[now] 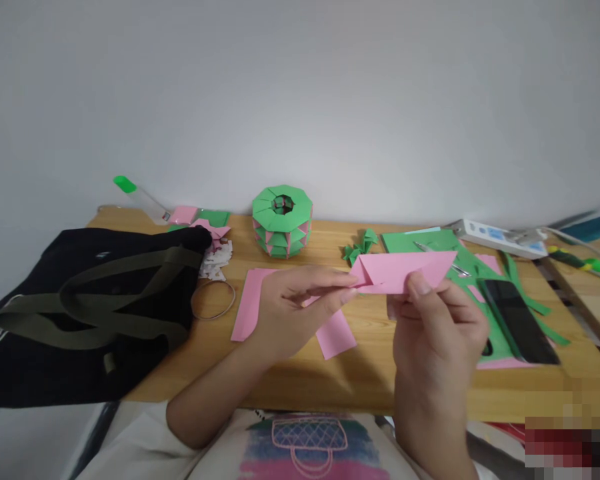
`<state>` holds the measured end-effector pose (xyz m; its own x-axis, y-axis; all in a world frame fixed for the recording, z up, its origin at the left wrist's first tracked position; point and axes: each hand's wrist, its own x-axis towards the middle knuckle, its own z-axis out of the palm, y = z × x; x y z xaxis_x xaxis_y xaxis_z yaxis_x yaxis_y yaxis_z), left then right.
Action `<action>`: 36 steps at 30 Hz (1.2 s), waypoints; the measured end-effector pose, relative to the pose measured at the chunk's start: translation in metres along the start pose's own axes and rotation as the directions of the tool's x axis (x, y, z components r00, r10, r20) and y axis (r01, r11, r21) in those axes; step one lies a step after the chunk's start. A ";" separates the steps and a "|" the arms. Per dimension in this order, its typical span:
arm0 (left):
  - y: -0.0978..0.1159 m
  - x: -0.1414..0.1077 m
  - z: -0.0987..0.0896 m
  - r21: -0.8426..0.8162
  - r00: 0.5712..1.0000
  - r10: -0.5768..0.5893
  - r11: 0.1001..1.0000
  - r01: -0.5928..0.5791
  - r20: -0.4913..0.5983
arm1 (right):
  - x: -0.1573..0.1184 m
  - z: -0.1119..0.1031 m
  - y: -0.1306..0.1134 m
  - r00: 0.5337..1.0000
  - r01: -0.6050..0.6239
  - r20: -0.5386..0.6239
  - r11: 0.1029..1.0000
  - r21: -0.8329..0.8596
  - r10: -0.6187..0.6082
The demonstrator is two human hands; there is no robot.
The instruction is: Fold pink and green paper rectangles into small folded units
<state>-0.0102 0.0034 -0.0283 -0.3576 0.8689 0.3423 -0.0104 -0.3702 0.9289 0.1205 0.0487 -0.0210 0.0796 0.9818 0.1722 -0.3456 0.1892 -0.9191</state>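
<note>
Above the table I hold a folded pink paper strip [395, 272] with slanted ends. My left hand [300, 307] pinches its left end, where a triangular fold shows, between thumb and fingers. On the right part of the strip, my right hand [437, 327] is closed, thumb on the near face and fingers behind. Below and behind my left hand lie pink paper sheets [247, 310] and a smaller pink piece [336, 333]. Farther back stands a round green and pink paper model [283, 223].
A black bag [125, 320] covers the table's left side, beside a thin ring [213, 317]. To the right lie green paper sheets [400, 241], a black phone [520, 320], a power strip [500, 237] and a screwdriver-like tool [577, 260]. A folded green paper piece [363, 247] sits mid-back.
</note>
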 end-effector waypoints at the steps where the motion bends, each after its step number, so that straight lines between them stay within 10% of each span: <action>1: -0.001 0.000 0.001 -0.021 1.000 -0.026 0.999 0.025 -0.011 | 0.000 0.001 0.000 1.000 0.005 -0.009 1.000 -0.006 -0.005; 36: 0.008 0.012 0.004 -0.088 0.959 -0.272 0.956 0.278 0.073 | 0.003 0.003 -0.001 0.998 0.059 0.007 0.989 -0.134 -0.058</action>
<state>-0.0109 0.0119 -0.0162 -0.2719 0.9585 0.0857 -0.1918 -0.1412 0.9712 0.1186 0.0517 -0.0184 0.0930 0.9693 0.2278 -0.2123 0.2429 -0.9466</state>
